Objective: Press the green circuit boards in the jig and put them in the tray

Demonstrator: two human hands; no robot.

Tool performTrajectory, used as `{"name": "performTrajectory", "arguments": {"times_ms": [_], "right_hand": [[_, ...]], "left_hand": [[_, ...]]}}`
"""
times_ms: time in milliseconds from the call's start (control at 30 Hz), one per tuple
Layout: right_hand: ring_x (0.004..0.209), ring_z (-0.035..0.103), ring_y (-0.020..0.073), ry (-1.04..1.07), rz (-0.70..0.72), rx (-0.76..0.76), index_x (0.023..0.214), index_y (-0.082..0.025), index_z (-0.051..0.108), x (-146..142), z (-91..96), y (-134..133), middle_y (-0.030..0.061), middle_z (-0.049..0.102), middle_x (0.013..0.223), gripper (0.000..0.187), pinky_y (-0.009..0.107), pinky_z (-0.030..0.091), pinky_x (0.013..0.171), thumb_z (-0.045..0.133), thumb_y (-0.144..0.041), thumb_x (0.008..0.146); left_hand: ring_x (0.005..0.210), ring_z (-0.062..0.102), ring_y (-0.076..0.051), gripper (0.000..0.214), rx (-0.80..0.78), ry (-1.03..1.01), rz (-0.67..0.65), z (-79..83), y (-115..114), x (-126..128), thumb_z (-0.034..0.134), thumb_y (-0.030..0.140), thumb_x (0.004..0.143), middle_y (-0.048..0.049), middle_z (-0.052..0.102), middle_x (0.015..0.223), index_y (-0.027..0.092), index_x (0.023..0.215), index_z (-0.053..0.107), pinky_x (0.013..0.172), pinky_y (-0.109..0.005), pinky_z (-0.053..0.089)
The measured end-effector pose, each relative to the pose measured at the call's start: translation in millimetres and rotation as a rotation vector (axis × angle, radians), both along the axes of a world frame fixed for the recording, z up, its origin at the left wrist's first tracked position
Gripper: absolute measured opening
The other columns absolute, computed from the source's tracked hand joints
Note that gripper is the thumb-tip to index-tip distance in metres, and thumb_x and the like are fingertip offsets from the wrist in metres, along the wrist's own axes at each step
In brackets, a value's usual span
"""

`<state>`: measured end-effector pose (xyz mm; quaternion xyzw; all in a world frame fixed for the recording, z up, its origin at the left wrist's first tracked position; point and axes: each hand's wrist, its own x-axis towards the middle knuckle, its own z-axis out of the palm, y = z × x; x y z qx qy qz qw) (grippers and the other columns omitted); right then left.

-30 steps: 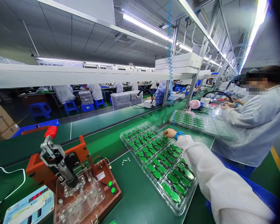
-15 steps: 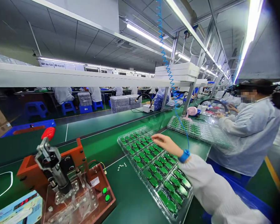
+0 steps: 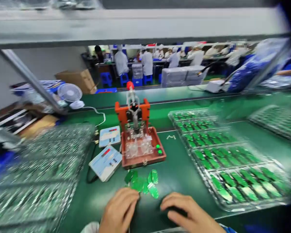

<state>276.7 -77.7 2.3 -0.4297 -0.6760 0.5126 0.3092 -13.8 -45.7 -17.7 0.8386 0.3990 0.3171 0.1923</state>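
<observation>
Both hands rest low on the green bench top near its front edge. My left hand (image 3: pixel 120 210) lies with fingers curled down, touching a small heap of green circuit boards (image 3: pixel 142 183). My right hand (image 3: pixel 188 210) is beside it, fingers bent over something dark that I cannot make out. Behind the heap stands an orange test fixture (image 3: pixel 138 142) with a red-knobbed clamp lever (image 3: pixel 129 85). The picture is smeared by motion.
Clear trays of green boards (image 3: pixel 229 165) stretch along the right. More stacked clear trays (image 3: pixel 36 171) fill the left. Two small meter boxes (image 3: pixel 106 161) with cables sit left of the fixture. A white fan (image 3: pixel 70 94) stands at the back left. People in white coats work at benches beyond.
The view has swung left and down from the trays to the fixture. My right hand has left the tray and come back to the front edge; my left hand has come into view by a heap of boards.
</observation>
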Motion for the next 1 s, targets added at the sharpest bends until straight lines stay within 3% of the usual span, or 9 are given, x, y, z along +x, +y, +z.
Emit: {"name": "performTrajectory", "arguments": {"times_ms": [133,267,400,600,767,1000], "right_hand": [[0.112,0.069,0.0249,-0.103,-0.128,0.077,0.111,-0.032,0.076,8,-22.6,20,0.0053,0.074,0.117,0.022,0.040,0.054,0.103,0.058,-0.044,0.104],[0.120,0.064,0.0266,-0.204,-0.133,0.222,0.113,-0.032,0.074,1,-36.4,42,0.0058,0.071,0.124,0.020,0.044,0.053,0.106,0.058,-0.039,0.104],[0.122,0.064,0.0279,-0.305,0.029,0.374,0.117,-0.029,0.074,-8,-31.6,52,0.0072,0.072,0.125,0.020,0.046,0.054,0.106,0.061,-0.034,0.103],[0.136,0.056,0.0350,-0.471,0.101,0.526,0.126,-0.027,0.071,-4,-28.5,46,0.0075,0.068,0.138,0.035,0.061,0.048,0.112,0.063,-0.020,0.093],[0.143,0.049,0.0348,-0.509,0.184,0.544,0.129,-0.028,0.066,-4,-31.9,47,0.0031,0.063,0.145,0.046,0.070,0.032,0.122,0.063,-0.013,0.086],[0.135,0.056,0.0312,-0.478,0.181,0.567,0.125,-0.029,0.065,-8,-33.8,48,0.0033,0.068,0.136,0.036,0.068,0.033,0.123,0.062,-0.015,0.092]], "left_hand": [[0.103,0.070,-0.023,0.013,0.007,0.039,0.132,2.0,20,-24,0.058,0.022,0.101,-0.0037,0.076,0.105,0.025,0.100,0.071,0.090,-0.038,0.061],[0.110,0.068,-0.023,0.017,-0.001,0.079,0.110,1.1,31,-22,0.056,0.021,0.103,-0.0061,0.075,0.113,0.023,0.107,0.072,0.096,-0.041,0.059],[0.112,0.069,-0.023,0.023,0.008,0.115,0.107,-5.0,38,-17,0.050,0.019,0.105,-0.0077,0.073,0.122,0.021,0.113,0.071,0.098,-0.040,0.059],[0.114,0.069,-0.022,0.024,-0.013,0.121,0.074,-15.5,38,-18,0.052,0.019,0.104,-0.0077,0.070,0.132,0.022,0.120,0.070,0.100,-0.040,0.059],[0.118,0.067,-0.025,0.018,-0.068,0.079,0.109,-12.5,40,-19,0.060,0.020,0.100,-0.0078,0.067,0.136,0.023,0.114,0.070,0.102,-0.044,0.057],[0.118,0.064,-0.028,0.007,-0.129,0.086,0.134,-10.1,42,-12,0.068,0.024,0.096,-0.0079,0.069,0.132,0.022,0.100,0.063,0.098,-0.048,0.056]]}}
